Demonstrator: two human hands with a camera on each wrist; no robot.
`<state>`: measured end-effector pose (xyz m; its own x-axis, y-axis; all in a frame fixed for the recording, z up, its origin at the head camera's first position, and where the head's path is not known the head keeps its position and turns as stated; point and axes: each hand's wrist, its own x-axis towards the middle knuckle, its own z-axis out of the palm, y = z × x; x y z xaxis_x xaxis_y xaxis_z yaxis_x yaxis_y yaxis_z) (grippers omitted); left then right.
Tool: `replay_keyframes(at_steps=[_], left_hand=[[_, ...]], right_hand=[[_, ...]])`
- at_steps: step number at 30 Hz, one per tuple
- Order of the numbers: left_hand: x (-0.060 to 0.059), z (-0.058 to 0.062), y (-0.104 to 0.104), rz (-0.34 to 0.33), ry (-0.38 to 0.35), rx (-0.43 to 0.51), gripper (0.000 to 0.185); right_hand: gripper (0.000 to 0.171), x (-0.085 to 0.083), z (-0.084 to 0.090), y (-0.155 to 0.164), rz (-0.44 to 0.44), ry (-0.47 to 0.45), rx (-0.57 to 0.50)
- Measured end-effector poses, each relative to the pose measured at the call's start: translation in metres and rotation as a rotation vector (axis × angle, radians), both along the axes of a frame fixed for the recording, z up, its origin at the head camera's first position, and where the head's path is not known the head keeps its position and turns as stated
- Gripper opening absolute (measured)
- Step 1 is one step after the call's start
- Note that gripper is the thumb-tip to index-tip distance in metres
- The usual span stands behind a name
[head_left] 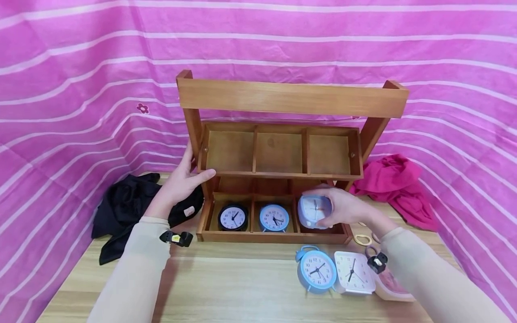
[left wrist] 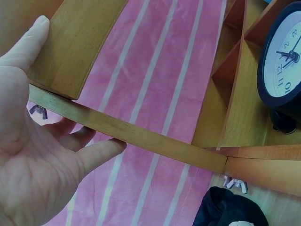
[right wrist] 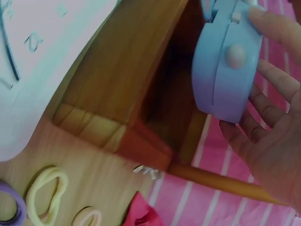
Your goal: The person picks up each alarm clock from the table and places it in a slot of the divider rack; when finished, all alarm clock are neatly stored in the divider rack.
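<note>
Right hand (head_left: 347, 207) curled round a lilac square clock (head_left: 314, 211), fingers over its top and far side, thumb hidden; clock held face-forward, tilted a little, at the mouth of the right-hand compartment in the lower tier of the wooden rack (head_left: 291, 99); from the right wrist view, lilac clock's edge with a small knob resting against the fingertips (right wrist: 273, 28), above the dark hollow of that compartment; whether the clock touches the compartment floor, cannot tell.

Left hand (head_left: 181, 179) spread and relaxed, holding nothing; palm and straight fingers laid against the rack's left upright at about 9 o'clock from the rack's middle, thumb stretched along the front edge of the upper tier; in the left wrist view, fingers (left wrist: 101, 153) tucked behind a slanted wooden bar.

Lower tier: black-rimmed clock (head_left: 233, 218) in the left compartment, blue round clock (head_left: 274, 218) in the middle one; upper tier's three compartments bare wood.

On the table (head_left: 226, 287), at 6 o'clock from the rack: blue twin-bell clock (head_left: 317, 270), just beside it a white square clock (head_left: 354, 272), then a pink clock (head_left: 393, 287) partly behind the right sleeve; hair ties (head_left: 363, 239) near the rack's right corner.

Black cloth (head_left: 125, 206) at 8 o'clock from the rack, magenta cloth (head_left: 397, 184) at 3 o'clock; pink striped sheet (head_left: 81, 89) behind all.
</note>
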<state>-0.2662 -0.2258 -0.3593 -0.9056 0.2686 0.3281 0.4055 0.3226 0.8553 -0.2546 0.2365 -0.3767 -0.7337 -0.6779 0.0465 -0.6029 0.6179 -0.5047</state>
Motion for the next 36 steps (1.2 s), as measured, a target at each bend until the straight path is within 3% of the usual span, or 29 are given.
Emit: replay_keyframes(at_steps=[7,20,27,36], left_hand=[[0.001,0.0,-0.001,0.004,-0.011,-0.003,0.104],[0.001,0.001,0.0,0.003,-0.003,-0.001,0.105],[-0.001,0.002,0.002,-0.006,0.011,0.006,0.107],[0.0,0.001,0.001,0.003,0.0,-0.009,0.108]], right_hand=[[0.08,-0.008,-0.011,0.004,0.0,-0.045,0.057],[0.076,-0.013,-0.035,0.005,0.011,-0.082,0.064],[0.076,-0.014,-0.035,0.006,-0.015,-0.093,0.07],[0.076,-0.015,-0.035,0.005,-0.027,-0.187,0.053]])
